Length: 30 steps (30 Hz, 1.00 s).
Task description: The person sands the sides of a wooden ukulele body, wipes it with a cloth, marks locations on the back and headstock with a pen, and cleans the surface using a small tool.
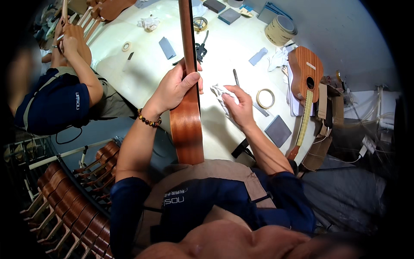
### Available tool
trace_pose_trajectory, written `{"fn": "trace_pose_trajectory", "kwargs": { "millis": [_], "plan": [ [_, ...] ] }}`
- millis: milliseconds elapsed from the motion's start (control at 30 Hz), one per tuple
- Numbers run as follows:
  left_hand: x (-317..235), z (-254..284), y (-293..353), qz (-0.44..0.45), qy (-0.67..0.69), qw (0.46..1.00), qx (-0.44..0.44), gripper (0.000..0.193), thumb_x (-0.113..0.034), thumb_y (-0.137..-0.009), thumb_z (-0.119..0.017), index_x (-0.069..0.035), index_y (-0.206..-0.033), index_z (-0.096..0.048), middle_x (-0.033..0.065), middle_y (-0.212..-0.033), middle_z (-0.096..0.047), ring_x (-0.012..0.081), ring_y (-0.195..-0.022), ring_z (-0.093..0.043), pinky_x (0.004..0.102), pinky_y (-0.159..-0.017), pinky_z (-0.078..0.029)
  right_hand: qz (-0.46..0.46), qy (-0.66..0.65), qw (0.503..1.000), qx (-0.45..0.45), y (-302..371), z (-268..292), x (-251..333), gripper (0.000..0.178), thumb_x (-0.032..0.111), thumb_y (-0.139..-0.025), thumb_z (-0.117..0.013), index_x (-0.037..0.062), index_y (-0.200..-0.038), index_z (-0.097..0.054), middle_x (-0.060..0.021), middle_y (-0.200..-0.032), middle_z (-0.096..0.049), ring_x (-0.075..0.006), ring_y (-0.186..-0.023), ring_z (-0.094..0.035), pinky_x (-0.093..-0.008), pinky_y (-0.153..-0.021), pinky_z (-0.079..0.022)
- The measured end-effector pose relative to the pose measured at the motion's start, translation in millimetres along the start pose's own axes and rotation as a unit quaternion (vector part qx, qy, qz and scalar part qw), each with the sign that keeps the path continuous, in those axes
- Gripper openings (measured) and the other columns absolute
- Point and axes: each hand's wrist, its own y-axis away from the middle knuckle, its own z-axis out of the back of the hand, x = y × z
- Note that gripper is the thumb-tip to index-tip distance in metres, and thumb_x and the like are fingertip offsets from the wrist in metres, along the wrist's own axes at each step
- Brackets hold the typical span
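Observation:
A small reddish-brown ukulele (186,134) stands on edge before me, its side facing up and its neck pointing away across the white table. My left hand (179,85) is wrapped round it where the neck meets the body, thumb on top. To the right of the ukulele, my right hand (238,105) pinches a crumpled white cloth (221,93) just above the table, apart from the instrument. Close to that hand lie a roll of tape (265,99), a thin dark-handled tool (236,77) and a flat metal strip (261,109).
Another ukulele (305,73) rests at the right edge. Grey sanding blocks (278,131), a black clamp (201,51) and a tan can (280,31) sit on the table (142,82). A co-worker (60,95) handles an instrument at left. Ukulele bodies (73,203) fill a rack lower left.

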Motion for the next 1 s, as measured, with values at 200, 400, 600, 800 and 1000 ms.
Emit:
{"fn": "trace_pose_trajectory", "kwargs": {
  "millis": [200, 400, 600, 800, 1000],
  "plan": [
    [-12.9, -22.7, 5.2, 0.005, -0.070, 0.997, -0.013, 0.042, -0.039, -0.095, -0.048, -0.002, -0.113, -0.040, 0.0077, -0.084, -0.057, 0.0142, -0.078, -0.057, 0.0273, -0.073, -0.048, 0.310, 0.259, 0.908, 0.108, 19.9, -1.7, 95.6, 0.012, 0.016, -0.075, -0.067, 0.0071, -0.084, -0.067, -0.0060, -0.063, -0.049, -0.0241, -0.064, -0.053, -0.0350, -0.059, -0.045],
    [-10.8, -21.8, 30.5, -0.026, -0.040, 0.998, -0.048, 0.039, -0.036, -0.095, -0.048, -0.001, -0.112, -0.040, 0.0091, -0.085, -0.056, 0.0166, -0.079, -0.058, 0.0304, -0.077, -0.048, 0.225, 0.360, 0.892, 0.153, 25.0, 14.2, 48.3, 0.016, 0.016, -0.078, -0.063, 0.0023, -0.070, -0.064, -0.0103, -0.061, -0.056, -0.0269, -0.062, -0.056, -0.0358, -0.055, -0.045],
    [-17.5, -29.2, 61.4, -0.013, -0.038, 0.994, -0.099, 0.041, -0.030, -0.089, -0.061, -0.003, -0.111, -0.039, 0.0092, -0.086, -0.057, 0.0169, -0.082, -0.059, 0.0295, -0.076, -0.048, 0.259, 0.106, 0.956, 0.090, 39.1, -14.2, 74.1, 0.011, 0.014, -0.076, -0.065, 0.0031, -0.077, -0.067, -0.0087, -0.064, -0.055, -0.0236, -0.061, -0.053, -0.0333, -0.057, -0.044],
    [-18.5, -32.1, 98.1, -0.074, 0.017, 0.974, -0.215, 0.026, -0.018, -0.091, -0.057, -0.002, -0.103, -0.040, 0.0074, -0.080, -0.059, 0.0164, -0.078, -0.062, 0.0294, -0.075, -0.050, 0.286, 0.326, 0.885, 0.170, 32.8, -21.4, 18.0, 0.016, 0.020, -0.073, -0.065, 0.0051, -0.070, -0.065, -0.0110, -0.065, -0.058, -0.0264, -0.069, -0.056, -0.0375, -0.065, -0.047],
    [-31.0, -22.3, 172.9, -0.152, 0.106, 0.900, -0.394, 0.028, -0.030, -0.096, -0.047, -0.004, -0.104, -0.039, 0.0143, -0.083, -0.059, 0.0274, -0.080, -0.063, 0.0413, -0.075, -0.052, 0.197, 0.495, 0.838, 0.114, 37.2, 37.0, -43.1, 0.076, 0.024, -0.072, -0.074, 0.0148, -0.138, -0.038, -0.0167, -0.112, -0.057, -0.0331, -0.102, -0.054, -0.0403, -0.088, -0.043]
  ]
}}
